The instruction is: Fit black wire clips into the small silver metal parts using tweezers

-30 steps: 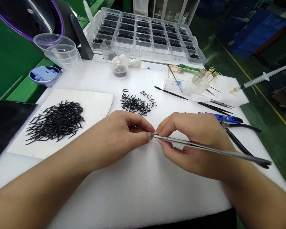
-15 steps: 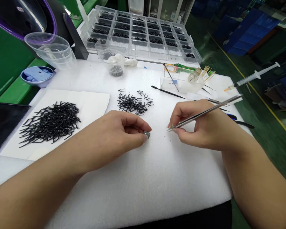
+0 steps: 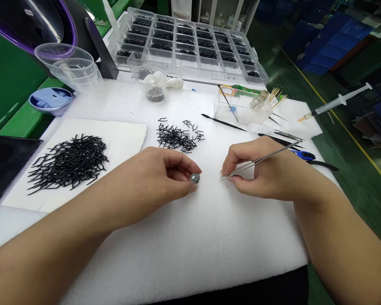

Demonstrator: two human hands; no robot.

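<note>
Left hand (image 3: 158, 178): grip pinches small metal block (image 3: 194, 178) above foam pad (image 3: 184, 254). Right hand (image 3: 260, 169): grip pinches steel tweezers (image 3: 257, 162), tips near block. Beyond pad: parts tray (image 3: 190, 72) compartments stocked; black wire clips (image 3: 68, 163) still loose.

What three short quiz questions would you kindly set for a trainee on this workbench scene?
1. Which hand holds the metal tweezers?
2. True or false: the larger heap of black bent wire pieces lies on a white paper sheet.
3. What does the left hand pinch in its fingertips?

Key: 1. The right hand. 2. True. 3. A small grey metal piece.
</note>
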